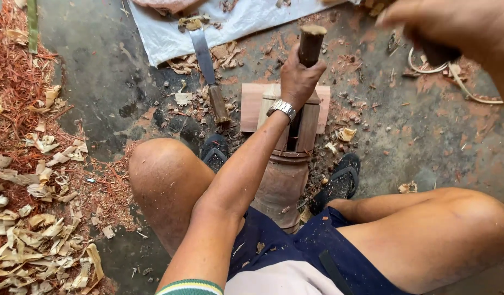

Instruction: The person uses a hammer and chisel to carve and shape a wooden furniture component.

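Left hand [298, 76] wrapped tight around a brown wooden stick [311, 43], fingers curled shut on it, a silver watch [281, 108] on the wrist. Stick held upright, its flat top poking up above the fist, right over a carved wooden piece [287, 164] standing between the knees. Carved piece round and reddish near the lap, square and paler farther away, resting against a flat wooden board [252, 106] on the ground.

Right hand [449, 27] up high at the top right corner, close to the camera and blurry, closed around something dark [439, 53]; cannot tell what it is.

Two feet in dark sandals [339, 183] on either side of the carved piece. A long knife [208, 71] with a wooden handle lying on the grey floor just left of the board, its blade reaching onto a white sheet [252, 19]. Red sawdust and pale wood chips [39, 235] piled on the left. Blue shorts [296, 246] dusted with bits of wood.
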